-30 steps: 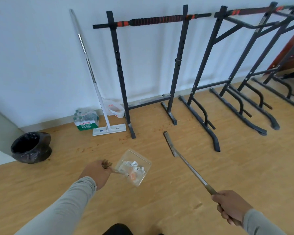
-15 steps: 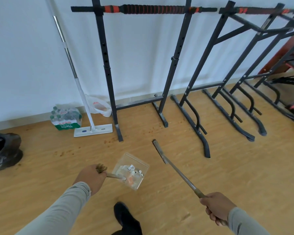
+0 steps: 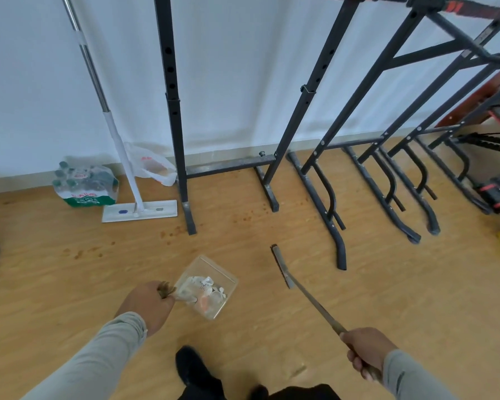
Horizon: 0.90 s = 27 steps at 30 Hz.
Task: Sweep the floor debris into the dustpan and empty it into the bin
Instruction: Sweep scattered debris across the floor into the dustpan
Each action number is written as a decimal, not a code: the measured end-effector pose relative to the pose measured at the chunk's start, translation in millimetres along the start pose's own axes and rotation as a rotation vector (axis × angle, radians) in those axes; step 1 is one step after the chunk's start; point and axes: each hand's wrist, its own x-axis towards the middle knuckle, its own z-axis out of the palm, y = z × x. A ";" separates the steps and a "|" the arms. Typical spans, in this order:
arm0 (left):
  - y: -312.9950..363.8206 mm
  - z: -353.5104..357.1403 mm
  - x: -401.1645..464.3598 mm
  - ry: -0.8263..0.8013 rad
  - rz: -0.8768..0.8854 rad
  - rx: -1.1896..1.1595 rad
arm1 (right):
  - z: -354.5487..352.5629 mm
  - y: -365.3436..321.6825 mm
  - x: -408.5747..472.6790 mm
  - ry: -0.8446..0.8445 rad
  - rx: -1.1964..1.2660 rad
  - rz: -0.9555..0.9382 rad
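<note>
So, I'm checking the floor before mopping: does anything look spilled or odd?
Yes. Brownish spots are scattered over the floor by the rack foot, like dried drips. The dustpan in the left hand is tilted, but its debris sits inside.

Mop, water bottles, exercise racks

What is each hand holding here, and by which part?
The left hand grips the clear dustpan by its short handle. The right hand grips the broom near the top end of its long handle.
</note>
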 end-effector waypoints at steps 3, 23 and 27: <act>13.7 -1.6 10.8 -0.010 0.000 0.062 | -13.4 -15.3 9.2 0.008 0.041 0.022; 220.3 22.6 91.0 -0.010 -0.205 0.010 | -203.6 -349.0 201.2 0.121 -0.084 -0.282; 246.8 41.9 127.8 0.052 -0.291 -0.007 | -223.6 -452.5 285.8 0.198 -0.236 -0.471</act>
